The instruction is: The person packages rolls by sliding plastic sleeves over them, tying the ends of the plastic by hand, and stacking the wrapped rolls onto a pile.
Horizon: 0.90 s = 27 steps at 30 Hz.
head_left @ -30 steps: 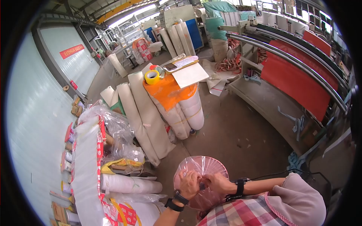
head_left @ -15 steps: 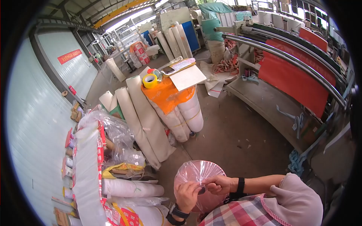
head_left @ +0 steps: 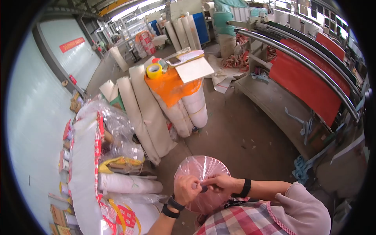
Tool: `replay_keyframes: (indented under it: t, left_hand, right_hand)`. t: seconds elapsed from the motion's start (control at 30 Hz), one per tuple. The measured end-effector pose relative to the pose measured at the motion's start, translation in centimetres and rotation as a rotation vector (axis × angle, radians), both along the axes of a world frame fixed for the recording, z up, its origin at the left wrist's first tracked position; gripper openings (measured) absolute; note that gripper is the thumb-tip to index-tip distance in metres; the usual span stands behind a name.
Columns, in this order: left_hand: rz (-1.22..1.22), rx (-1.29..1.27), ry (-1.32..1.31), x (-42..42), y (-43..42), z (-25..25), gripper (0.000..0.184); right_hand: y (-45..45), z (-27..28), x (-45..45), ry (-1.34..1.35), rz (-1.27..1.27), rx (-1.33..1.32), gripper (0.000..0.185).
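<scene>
In front of me stands a pink roll (head_left: 213, 166), its round end covered by clear plastic film (head_left: 197, 162). The film is drawn together in creases at the middle of that end. My left hand (head_left: 186, 189) is closed on the gathered film. Against it, my right hand (head_left: 222, 183) is also closed, pinching the film from the other side. A small dark spot or object (head_left: 204, 189) shows between the two hands; I cannot tell what it is.
To the left lie wrapped white rolls (head_left: 129, 184) beside a stack with crumpled clear plastic (head_left: 117, 125). Ahead, upright rolls under an orange cover (head_left: 170, 88) carry yellow tape (head_left: 154, 70) and a white board (head_left: 194, 70). A machine with red sheet (head_left: 305, 78) stands right.
My view has tilted and shifted slightly, so the surroundings sit a little higher and further left. Both hands stay closed at the gathered film, the left fingers more curled than before.
</scene>
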<state>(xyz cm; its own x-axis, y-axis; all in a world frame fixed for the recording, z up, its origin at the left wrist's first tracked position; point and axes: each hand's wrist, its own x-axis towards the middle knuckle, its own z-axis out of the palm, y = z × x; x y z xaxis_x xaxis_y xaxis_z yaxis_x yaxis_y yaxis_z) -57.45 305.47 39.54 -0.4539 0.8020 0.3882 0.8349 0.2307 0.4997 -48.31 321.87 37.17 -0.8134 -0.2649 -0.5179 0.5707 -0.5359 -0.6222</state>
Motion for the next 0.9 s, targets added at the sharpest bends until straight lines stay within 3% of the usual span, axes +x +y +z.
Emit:
replay_keyframes:
  t: [0.07, 0.13, 0.17, 0.2, 0.27, 0.3, 0.43, 0.53, 0.6, 0.73, 0.8, 0.83, 0.87, 0.9]
  left_hand:
    - [0.043, -0.025, -0.207, 0.2, -0.6, 0.4, 0.012]
    - [0.157, 0.051, -0.814, -0.1, -1.1, 1.8, 0.012]
    - [0.200, 0.002, -0.578, 0.2, -0.7, 2.8, 0.014]
    - [0.204, 0.001, -0.574, 0.7, -0.4, 2.6, 0.014]
    - [0.109, -0.018, -0.109, 2.0, 0.2, 1.5, 0.017]
    - [0.141, -0.061, -0.024, 2.3, 0.2, 0.7, 0.020]
    - [0.124, -0.050, 0.116, 2.1, -0.2, 0.1, 0.020]
    - [0.019, -0.120, 0.329, 1.6, -0.1, 1.3, 0.019]
    - [-0.040, -0.285, 0.373, 1.6, 0.0, 1.9, 0.015]
    - [0.123, -0.335, 0.187, 2.4, 0.6, 3.3, 0.011]
    - [0.295, -0.176, -0.643, 1.7, -0.1, 3.5, 0.015]
    - [0.304, -0.107, -0.842, 0.9, -0.7, 1.4, 0.027]
    - [0.305, -0.111, -0.840, 1.8, -0.7, 0.9, 0.027]
    - [0.315, -0.056, -0.495, 2.7, -0.2, 0.5, 0.028]
  right_hand:
    - [0.1, 0.9, -0.2, 0.156, 0.027, 0.296, 0.017]
    - [0.5, -0.2, -0.6, 0.010, 0.006, 0.050, 0.015]
    - [1.0, -0.5, -0.7, -0.090, -0.017, -0.183, 0.014]
    - [0.9, -0.6, -0.7, -0.086, -0.014, -0.186, 0.014]
    - [1.1, -0.6, -0.6, -0.112, -0.010, -0.343, 0.014]
    - [1.1, -0.6, -0.6, -0.125, 0.002, -0.354, 0.013]
    - [0.8, -0.7, -0.5, -0.151, -0.005, -0.356, 0.013]
    - [0.4, 0.0, -0.6, -0.124, -0.056, -0.195, 0.012]
    - [0.2, -0.4, -0.6, -0.096, -0.031, -0.107, 0.013]
    - [0.3, 0.8, -0.7, 0.115, 0.087, 0.144, 0.014]
    - [0.4, 0.9, -0.8, 0.109, 0.069, 0.117, 0.015]
    - [0.7, 0.8, -0.9, 0.109, 0.070, 0.116, 0.015]
    - [1.0, 0.6, -1.0, 0.057, 0.071, 0.034, 0.014]
    - [1.2, 0.5, -1.3, 0.010, 0.068, -0.049, 0.014]
